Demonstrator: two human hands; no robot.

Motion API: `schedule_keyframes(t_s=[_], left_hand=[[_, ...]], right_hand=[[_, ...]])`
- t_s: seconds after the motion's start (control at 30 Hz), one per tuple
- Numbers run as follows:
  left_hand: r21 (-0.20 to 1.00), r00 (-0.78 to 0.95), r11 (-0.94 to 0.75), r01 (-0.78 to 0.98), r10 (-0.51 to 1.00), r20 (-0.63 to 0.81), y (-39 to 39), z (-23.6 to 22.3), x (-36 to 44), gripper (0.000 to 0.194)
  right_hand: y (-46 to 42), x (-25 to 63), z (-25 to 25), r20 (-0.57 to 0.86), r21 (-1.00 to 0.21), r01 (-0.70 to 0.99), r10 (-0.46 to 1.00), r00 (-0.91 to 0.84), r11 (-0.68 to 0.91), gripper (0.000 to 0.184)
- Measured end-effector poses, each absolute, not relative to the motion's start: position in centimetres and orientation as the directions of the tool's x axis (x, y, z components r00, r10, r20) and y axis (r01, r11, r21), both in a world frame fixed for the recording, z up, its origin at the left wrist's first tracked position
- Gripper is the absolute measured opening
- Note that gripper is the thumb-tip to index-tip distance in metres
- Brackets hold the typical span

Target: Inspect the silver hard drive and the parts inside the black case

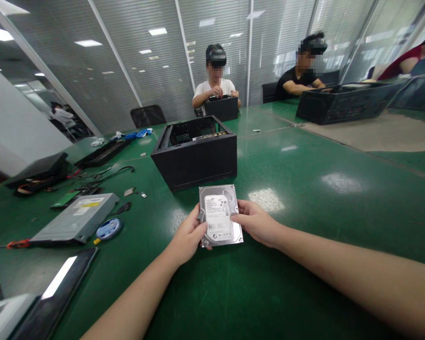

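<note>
I hold a silver hard drive (219, 215) with a white label, face up, just above the green table (304, 212). My left hand (187, 238) grips its left edge, thumb on top. My right hand (257, 222) grips the right edge, fingers curled underneath. Right behind the drive stands an open black computer case (194, 156), its top side open with a board visible inside.
At the left lie a grey optical drive (76, 217), a blue round tape measure (108, 229), a red-handled screwdriver (17, 244), cables and a black side panel (53, 293). Across the table, people work on other black cases (222, 107) (343, 101).
</note>
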State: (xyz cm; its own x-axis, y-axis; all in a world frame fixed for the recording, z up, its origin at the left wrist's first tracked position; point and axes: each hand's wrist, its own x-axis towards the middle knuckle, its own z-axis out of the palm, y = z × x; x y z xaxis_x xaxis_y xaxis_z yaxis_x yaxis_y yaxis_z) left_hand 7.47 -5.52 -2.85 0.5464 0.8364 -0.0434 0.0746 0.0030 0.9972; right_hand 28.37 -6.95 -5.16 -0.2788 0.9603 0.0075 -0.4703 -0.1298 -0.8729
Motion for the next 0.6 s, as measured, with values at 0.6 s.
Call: schedule_keyframes(t_s=[0.6], left_hand=[[0.997,0.515,-0.004,0.078,0.857,-0.036,-5.57,-2.45,7.21,0.069]], right_hand=[[-7.23,28.42,-4.36,-0.007,-0.853,-0.501,0.963,-0.271,-0.148,0.042]])
